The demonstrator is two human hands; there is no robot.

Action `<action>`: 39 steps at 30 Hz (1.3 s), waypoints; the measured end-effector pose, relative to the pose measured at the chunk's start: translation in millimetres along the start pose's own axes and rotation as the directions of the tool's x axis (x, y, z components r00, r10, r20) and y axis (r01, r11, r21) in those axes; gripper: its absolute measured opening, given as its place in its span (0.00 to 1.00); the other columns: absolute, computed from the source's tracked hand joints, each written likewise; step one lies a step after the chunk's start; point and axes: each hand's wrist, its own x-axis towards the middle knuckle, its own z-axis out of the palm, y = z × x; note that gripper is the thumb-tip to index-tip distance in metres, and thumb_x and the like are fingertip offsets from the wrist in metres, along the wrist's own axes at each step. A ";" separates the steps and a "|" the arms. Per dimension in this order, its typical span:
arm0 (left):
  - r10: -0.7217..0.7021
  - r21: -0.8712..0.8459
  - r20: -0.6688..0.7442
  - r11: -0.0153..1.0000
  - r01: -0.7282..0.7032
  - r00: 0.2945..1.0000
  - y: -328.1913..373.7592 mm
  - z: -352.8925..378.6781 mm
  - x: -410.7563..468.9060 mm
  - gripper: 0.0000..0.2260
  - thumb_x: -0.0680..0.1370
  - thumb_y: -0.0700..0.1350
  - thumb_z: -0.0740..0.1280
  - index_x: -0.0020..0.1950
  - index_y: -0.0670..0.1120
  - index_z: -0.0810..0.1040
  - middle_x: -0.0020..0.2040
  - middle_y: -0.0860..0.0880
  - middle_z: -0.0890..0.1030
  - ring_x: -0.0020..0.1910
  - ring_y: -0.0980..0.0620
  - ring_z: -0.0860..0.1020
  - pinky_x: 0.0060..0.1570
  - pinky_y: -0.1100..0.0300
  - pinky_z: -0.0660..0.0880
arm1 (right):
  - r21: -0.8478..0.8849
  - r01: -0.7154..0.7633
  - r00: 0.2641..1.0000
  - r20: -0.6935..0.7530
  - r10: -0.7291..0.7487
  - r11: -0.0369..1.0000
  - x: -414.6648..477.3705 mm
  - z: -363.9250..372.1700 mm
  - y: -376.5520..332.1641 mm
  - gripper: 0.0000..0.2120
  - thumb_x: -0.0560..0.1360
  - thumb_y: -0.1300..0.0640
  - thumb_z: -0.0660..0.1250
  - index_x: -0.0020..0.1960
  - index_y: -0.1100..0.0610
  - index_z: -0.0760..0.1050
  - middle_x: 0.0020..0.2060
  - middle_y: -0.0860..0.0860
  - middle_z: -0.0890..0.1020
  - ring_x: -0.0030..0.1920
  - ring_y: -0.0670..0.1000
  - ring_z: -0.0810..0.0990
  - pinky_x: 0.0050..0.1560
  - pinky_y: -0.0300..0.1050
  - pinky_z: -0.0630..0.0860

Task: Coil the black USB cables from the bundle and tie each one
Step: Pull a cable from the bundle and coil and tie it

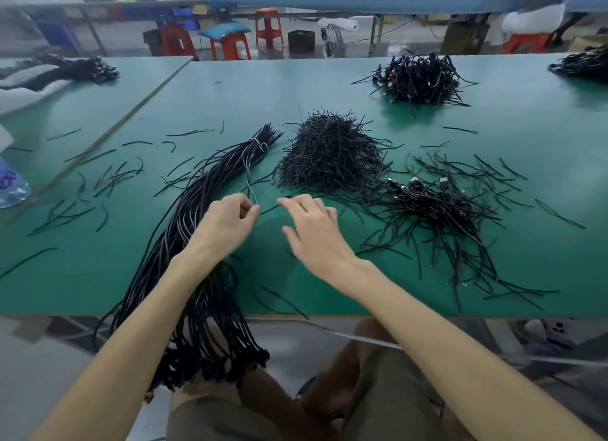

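Green matting covered your bench (296, 78). The cable bundle (210, 184) ran across it from a tied end at 12 o'clock of your left hand, past your wrist and over the near edge at 6 o'clock onto your lap. Your left hand (227, 223) had thumb and forefinger pinched on a thin pale strand (247, 180) leading up to the bundle's tie. I could not tell whether it was a cable or the tie's loose tail. Your right hand (312, 230) hovered just beside it at 3 o'clock, fingers loosely spread, holding nothing.

A hard pull on that strand could probably have dragged the whole bundle or snagged its neighbours, packed tight under the tie. Once the tie was loosened, the hanging plugs might have drawn cables off the edge.

A heap of ties (329, 154) sat at 1 o'clock and a pile of coiled cables (434, 207) at 3 o'clock. Loose ties (108, 180) were scattered toward 9 o'clock, near a water bottle (11, 185). Stray ties near your hands could have been caught up in a coil.
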 end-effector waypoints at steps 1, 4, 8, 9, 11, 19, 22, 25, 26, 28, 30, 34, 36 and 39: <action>-0.001 0.038 -0.020 0.999 0.002 1.000 -2.3 -0.2 -2.3 0.09 0.83 0.51 0.64 0.50 0.46 0.78 0.40 0.51 0.81 0.38 0.53 0.78 0.37 0.57 0.72 | 0.073 -0.034 0.999 0.037 0.031 0.997 4.4 5.4 -5.6 0.24 0.82 0.58 0.63 0.77 0.56 0.65 0.66 0.53 0.73 0.66 0.55 0.70 0.68 0.52 0.64; -0.028 0.191 -0.139 0.980 0.055 0.990 -9.9 -6.5 -5.1 0.09 0.84 0.48 0.63 0.54 0.43 0.76 0.47 0.45 0.80 0.43 0.44 0.77 0.43 0.51 0.72 | 0.277 -0.167 0.982 0.128 0.136 0.946 17.6 16.7 -18.7 0.23 0.83 0.59 0.60 0.77 0.59 0.63 0.66 0.55 0.73 0.64 0.57 0.74 0.69 0.55 0.70; 0.022 0.469 -0.236 0.878 0.094 0.971 -33.2 -11.2 -0.4 0.13 0.81 0.36 0.63 0.65 0.39 0.75 0.65 0.37 0.70 0.64 0.37 0.68 0.65 0.46 0.63 | 0.412 -0.324 0.943 0.216 0.254 0.852 34.5 25.9 -34.0 0.22 0.83 0.59 0.62 0.76 0.62 0.65 0.65 0.57 0.76 0.64 0.55 0.76 0.68 0.53 0.72; 0.020 0.483 -0.228 0.870 0.095 0.974 -38.8 -11.4 1.2 0.16 0.80 0.35 0.63 0.68 0.40 0.74 0.70 0.37 0.67 0.69 0.36 0.65 0.70 0.44 0.57 | 0.434 -0.357 0.931 0.237 0.278 0.827 39.2 27.8 -37.4 0.22 0.83 0.59 0.63 0.75 0.62 0.65 0.65 0.57 0.76 0.63 0.56 0.76 0.67 0.53 0.73; -0.031 0.437 -0.160 0.894 0.099 0.987 -45.9 -9.9 4.2 0.21 0.80 0.35 0.61 0.74 0.41 0.71 0.77 0.38 0.63 0.76 0.37 0.59 0.75 0.44 0.51 | 0.421 -0.391 0.917 0.259 0.304 0.818 48.6 32.3 -44.6 0.21 0.82 0.57 0.65 0.72 0.63 0.67 0.64 0.58 0.76 0.62 0.57 0.76 0.65 0.53 0.73; 0.016 0.364 -0.021 0.931 -0.007 1.000 -58.6 4.7 7.0 0.24 0.85 0.54 0.58 0.81 0.50 0.62 0.84 0.49 0.55 0.83 0.48 0.50 0.80 0.46 0.43 | -0.022 -0.260 0.934 0.248 0.257 0.965 67.9 46.2 -64.2 0.14 0.83 0.59 0.61 0.66 0.63 0.68 0.63 0.61 0.73 0.65 0.61 0.72 0.57 0.53 0.72; 0.009 0.380 0.013 0.925 -0.013 1.000 -58.8 3.7 6.6 0.27 0.84 0.59 0.57 0.82 0.52 0.61 0.83 0.51 0.56 0.83 0.50 0.49 0.80 0.46 0.41 | -0.119 -0.195 0.946 0.241 0.219 0.973 69.2 44.4 -65.7 0.15 0.82 0.62 0.62 0.66 0.64 0.67 0.63 0.62 0.74 0.63 0.61 0.74 0.58 0.52 0.73; 0.003 0.385 0.029 0.923 -0.014 1.000 -57.7 3.3 5.2 0.30 0.82 0.61 0.58 0.82 0.52 0.60 0.83 0.50 0.57 0.83 0.51 0.48 0.80 0.45 0.40 | -0.203 -0.178 0.942 0.247 0.226 0.963 68.7 40.5 -67.5 0.19 0.79 0.63 0.67 0.67 0.66 0.66 0.62 0.63 0.73 0.61 0.62 0.76 0.56 0.51 0.75; -0.001 0.383 0.030 0.924 -0.011 1.000 -57.3 3.1 5.2 0.29 0.83 0.61 0.58 0.82 0.52 0.60 0.83 0.50 0.58 0.83 0.50 0.49 0.80 0.45 0.40 | -0.238 -0.165 0.941 0.253 0.225 0.957 68.0 38.9 -68.5 0.21 0.78 0.63 0.69 0.67 0.66 0.66 0.61 0.63 0.73 0.60 0.61 0.77 0.54 0.50 0.76; -0.007 0.372 0.012 0.928 0.002 1.000 -56.5 3.4 5.1 0.27 0.84 0.59 0.58 0.82 0.51 0.62 0.82 0.49 0.60 0.83 0.50 0.50 0.80 0.46 0.41 | -0.286 -0.145 0.939 0.261 0.222 0.947 66.1 36.1 -70.0 0.23 0.75 0.66 0.71 0.66 0.68 0.66 0.59 0.62 0.73 0.58 0.60 0.76 0.48 0.48 0.76; -0.012 0.350 -0.011 0.937 0.015 1.000 -55.9 3.5 4.6 0.25 0.85 0.54 0.58 0.81 0.50 0.63 0.82 0.49 0.61 0.83 0.50 0.51 0.80 0.46 0.42 | -0.262 -0.175 0.933 0.265 0.246 0.949 65.1 32.4 -70.1 0.23 0.75 0.68 0.70 0.66 0.68 0.64 0.59 0.63 0.72 0.58 0.60 0.76 0.45 0.46 0.73; -0.024 0.328 -0.034 0.944 0.033 0.999 -55.1 2.3 4.2 0.22 0.85 0.49 0.57 0.81 0.49 0.64 0.81 0.51 0.63 0.82 0.51 0.52 0.80 0.48 0.43 | -0.158 -0.226 0.917 0.299 0.265 0.961 57.8 22.0 -67.1 0.19 0.78 0.68 0.66 0.65 0.65 0.63 0.60 0.64 0.73 0.58 0.64 0.78 0.44 0.48 0.69; -0.027 0.320 -0.044 0.946 0.040 0.999 -55.4 1.7 5.1 0.22 0.86 0.47 0.56 0.80 0.48 0.64 0.81 0.51 0.63 0.82 0.52 0.52 0.80 0.49 0.44 | -0.157 -0.179 0.927 0.305 0.220 0.971 47.0 17.0 -63.3 0.17 0.78 0.69 0.66 0.63 0.63 0.63 0.59 0.63 0.73 0.57 0.64 0.77 0.44 0.49 0.68; -0.029 0.311 -0.045 0.950 0.042 0.999 -58.0 -0.6 6.6 0.22 0.86 0.46 0.56 0.80 0.47 0.65 0.81 0.52 0.63 0.82 0.53 0.53 0.80 0.50 0.44 | -0.181 -0.134 0.945 0.271 0.181 0.974 31.7 6.3 -52.1 0.14 0.77 0.72 0.64 0.57 0.61 0.65 0.55 0.59 0.73 0.52 0.62 0.76 0.44 0.50 0.67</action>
